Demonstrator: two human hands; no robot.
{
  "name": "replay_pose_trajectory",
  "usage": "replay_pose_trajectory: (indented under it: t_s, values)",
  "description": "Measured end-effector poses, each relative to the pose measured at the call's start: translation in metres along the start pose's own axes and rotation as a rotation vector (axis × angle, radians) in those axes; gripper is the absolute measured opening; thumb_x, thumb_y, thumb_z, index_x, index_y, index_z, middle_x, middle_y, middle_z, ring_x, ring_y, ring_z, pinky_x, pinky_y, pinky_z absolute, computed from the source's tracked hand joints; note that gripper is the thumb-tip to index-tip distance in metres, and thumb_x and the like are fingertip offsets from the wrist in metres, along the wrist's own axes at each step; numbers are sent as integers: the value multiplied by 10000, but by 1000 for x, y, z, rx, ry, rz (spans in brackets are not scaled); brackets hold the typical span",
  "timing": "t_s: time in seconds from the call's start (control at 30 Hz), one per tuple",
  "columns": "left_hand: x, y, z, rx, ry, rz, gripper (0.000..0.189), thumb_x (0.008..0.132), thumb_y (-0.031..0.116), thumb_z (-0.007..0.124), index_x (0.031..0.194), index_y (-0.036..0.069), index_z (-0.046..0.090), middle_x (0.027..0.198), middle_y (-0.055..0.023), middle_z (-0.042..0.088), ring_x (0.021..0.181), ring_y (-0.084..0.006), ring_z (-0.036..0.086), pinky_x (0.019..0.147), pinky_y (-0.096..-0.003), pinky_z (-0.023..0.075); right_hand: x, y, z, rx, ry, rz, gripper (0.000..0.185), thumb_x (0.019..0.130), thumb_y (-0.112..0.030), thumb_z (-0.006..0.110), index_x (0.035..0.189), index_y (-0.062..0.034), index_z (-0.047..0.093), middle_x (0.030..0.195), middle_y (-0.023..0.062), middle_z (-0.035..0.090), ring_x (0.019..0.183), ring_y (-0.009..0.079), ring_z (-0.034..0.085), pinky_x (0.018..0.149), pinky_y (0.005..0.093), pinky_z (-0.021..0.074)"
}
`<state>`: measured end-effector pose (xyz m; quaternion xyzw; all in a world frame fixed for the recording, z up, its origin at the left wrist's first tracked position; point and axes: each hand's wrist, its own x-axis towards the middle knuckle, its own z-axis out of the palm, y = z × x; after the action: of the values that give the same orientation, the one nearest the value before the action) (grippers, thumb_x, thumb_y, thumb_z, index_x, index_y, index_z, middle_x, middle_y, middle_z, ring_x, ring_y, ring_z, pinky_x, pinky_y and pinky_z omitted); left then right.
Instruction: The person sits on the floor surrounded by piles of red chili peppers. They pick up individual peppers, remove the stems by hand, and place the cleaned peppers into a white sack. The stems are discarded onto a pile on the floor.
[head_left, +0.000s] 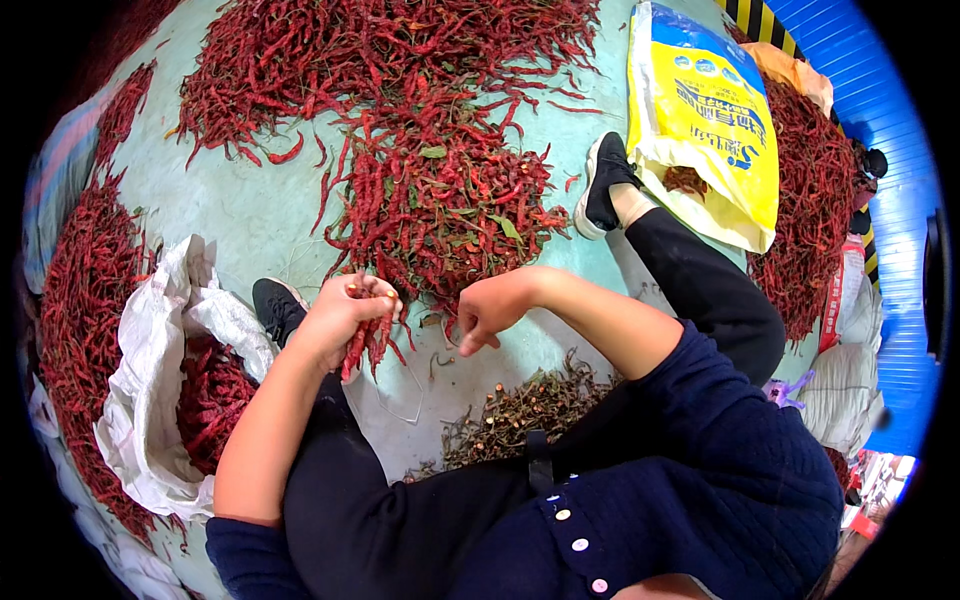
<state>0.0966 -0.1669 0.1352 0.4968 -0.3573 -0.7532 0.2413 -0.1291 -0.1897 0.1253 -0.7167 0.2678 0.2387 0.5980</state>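
Observation:
My left hand (349, 311) is closed around a small bunch of dried red chili peppers (371, 345). Their tips hang downward, and pale cut-looking ends show by the thumb. To its right, my right hand (491, 311) is bent down with loosely curled fingers slightly apart, and nothing shows in them. Below its fingertips is a single thin stem (441, 364). Just beyond both hands lies a heap of chili peppers (450, 202) with stems and some green leaves. Between my legs sits a pile of brown-green stems (525, 409), some with pale ends.
An open white woven sack (154, 360) at my left holds red chilies (214, 397). A larger chili mound (375, 52) spreads ahead. By my right shoe (609, 180) lies a yellow and blue printed bag (701, 112). More chilies line both sides, before a blue wall (911, 247).

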Motion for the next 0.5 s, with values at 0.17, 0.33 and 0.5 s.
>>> replay_pose_trajectory:
  t_s: [0.17, 0.33, 0.5]
  values:
    - [6, -2, -9, -342, 106, -126, 188, 771, -33, 519, 954, 13, 510, 803, -90, 587, 689, -207, 608, 653, -351, 528, 40, 8, -23, -367, 984, 109, 217, 739, -227, 571, 712, -12, 587, 707, 167, 584, 682, 338, 580, 606, 418, 466]
    - [7, -8, -22, -419, 120, -120, 229, 795, 5, 501, 1024, 0, 510, 772, -67, 569, 659, -167, 595, 612, -296, 515, 78, 1, -47, -676, 1134, 154, 88, 716, -86, 547, 784, -31, 553, 847, 123, 537, 651, 281, 591, 545, 378, 486]
    - [8, -7, -20, -537, 154, -168, 181, 781, 84, 528, 939, -3, 543, 677, -56, 543, 563, -146, 536, 531, -269, 467, 67, 2, -44, -757, 1131, 91, 69, 704, -95, 538, 734, -41, 568, 780, 99, 546, 649, 262, 596, 532, 366, 485]
